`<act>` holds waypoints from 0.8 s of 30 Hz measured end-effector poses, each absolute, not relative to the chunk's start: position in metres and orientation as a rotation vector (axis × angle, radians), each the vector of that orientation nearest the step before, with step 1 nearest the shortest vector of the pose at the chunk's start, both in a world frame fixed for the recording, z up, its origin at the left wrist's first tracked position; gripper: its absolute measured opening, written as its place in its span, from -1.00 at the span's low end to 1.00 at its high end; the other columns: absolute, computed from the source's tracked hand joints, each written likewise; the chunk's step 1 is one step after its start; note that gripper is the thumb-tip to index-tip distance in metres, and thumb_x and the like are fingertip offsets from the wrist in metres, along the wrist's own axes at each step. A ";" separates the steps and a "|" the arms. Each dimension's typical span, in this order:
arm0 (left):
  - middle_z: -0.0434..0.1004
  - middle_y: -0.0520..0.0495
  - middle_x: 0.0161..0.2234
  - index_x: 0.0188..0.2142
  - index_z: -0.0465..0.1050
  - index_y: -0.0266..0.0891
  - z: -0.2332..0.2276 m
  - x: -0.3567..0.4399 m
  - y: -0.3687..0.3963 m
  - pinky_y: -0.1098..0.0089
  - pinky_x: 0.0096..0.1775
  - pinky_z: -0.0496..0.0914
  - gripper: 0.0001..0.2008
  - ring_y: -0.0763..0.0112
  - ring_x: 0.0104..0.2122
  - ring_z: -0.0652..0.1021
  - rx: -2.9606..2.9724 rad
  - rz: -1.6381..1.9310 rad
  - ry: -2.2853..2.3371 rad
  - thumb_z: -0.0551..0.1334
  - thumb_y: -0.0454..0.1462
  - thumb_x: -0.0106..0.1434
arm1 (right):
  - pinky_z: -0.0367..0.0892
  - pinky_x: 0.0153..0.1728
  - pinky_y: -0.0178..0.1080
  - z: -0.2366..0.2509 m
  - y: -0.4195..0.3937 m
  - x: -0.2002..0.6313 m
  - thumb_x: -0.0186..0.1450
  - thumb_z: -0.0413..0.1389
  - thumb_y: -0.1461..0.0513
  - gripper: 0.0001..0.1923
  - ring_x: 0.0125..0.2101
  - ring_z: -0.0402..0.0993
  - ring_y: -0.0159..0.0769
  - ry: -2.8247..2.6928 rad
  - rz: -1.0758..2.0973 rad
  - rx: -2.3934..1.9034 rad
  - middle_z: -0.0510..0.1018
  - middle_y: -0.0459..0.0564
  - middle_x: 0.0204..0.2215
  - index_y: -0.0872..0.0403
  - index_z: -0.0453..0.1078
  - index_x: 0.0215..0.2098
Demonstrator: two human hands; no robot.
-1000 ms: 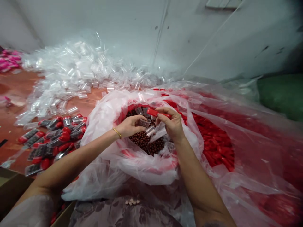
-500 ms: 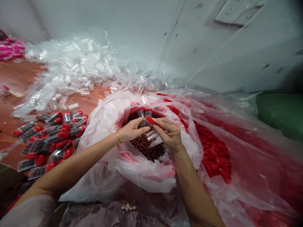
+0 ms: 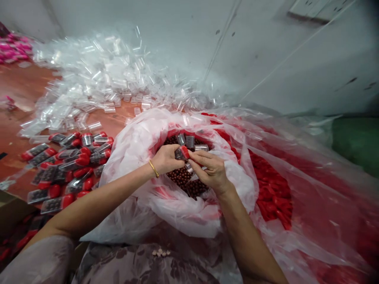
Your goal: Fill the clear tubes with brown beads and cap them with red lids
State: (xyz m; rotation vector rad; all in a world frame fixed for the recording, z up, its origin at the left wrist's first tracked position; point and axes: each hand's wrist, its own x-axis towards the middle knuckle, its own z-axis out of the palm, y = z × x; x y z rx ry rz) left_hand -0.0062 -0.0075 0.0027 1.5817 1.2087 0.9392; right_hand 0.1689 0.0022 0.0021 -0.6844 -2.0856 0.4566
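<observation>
Where the red-brown floor (image 3: 17,94) runs back to the grey wall (image 3: 166,23), a wide heap of empty clear tubes (image 3: 97,79) lies, and nearer, left of the bag, a cluster of filled tubes with red caps (image 3: 63,165) lies flat. A crumpled clear plastic bag (image 3: 139,138) holds dark brown beads (image 3: 180,177), with a few uncapped tubes (image 3: 189,141) standing among them; a second bag to the right holds loose red caps (image 3: 272,193). Over the beads, the left hand (image 3: 166,157) grips a small clear tube (image 3: 178,154) filled dark. The right hand (image 3: 211,171) pinches a red cap (image 3: 185,151) against the tube's end; whether the cap is fully seated cannot be told.
</observation>
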 end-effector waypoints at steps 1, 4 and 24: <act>0.24 0.12 -0.61 -0.51 0.32 -0.30 0.004 -0.006 -0.008 0.53 -0.54 0.10 -0.90 0.58 -0.57 0.26 1.636 0.910 1.233 0.17 -0.30 -0.09 | 0.46 -0.34 -0.25 0.002 0.001 0.169 0.19 0.14 0.29 -0.77 -0.37 0.55 -0.30 -2.081 0.484 -0.711 0.62 -0.02 -0.35 -0.03 0.54 -0.21; 0.20 0.13 -0.66 -0.57 0.30 -0.28 0.007 -0.003 -0.010 0.51 -0.54 0.08 -0.89 0.57 -0.60 0.24 1.841 0.736 1.266 0.19 -0.26 -0.08 | 0.38 -0.46 -0.28 0.000 -0.004 0.167 0.26 0.08 0.15 -0.81 -0.50 0.46 -0.35 -1.924 0.574 -0.866 0.54 -0.06 -0.52 0.01 0.52 -0.35; 0.55 -0.27 -0.39 -0.31 0.50 -0.36 0.000 0.008 -0.017 0.26 -0.29 0.42 -0.72 0.09 -0.31 0.57 2.513 0.198 1.310 0.15 -0.24 0.02 | 0.14 0.17 -0.14 -0.032 0.009 0.146 0.25 -0.21 -0.24 -0.27 0.04 0.34 -0.28 -1.685 1.425 -1.090 0.46 -0.03 -0.04 -0.07 0.23 0.20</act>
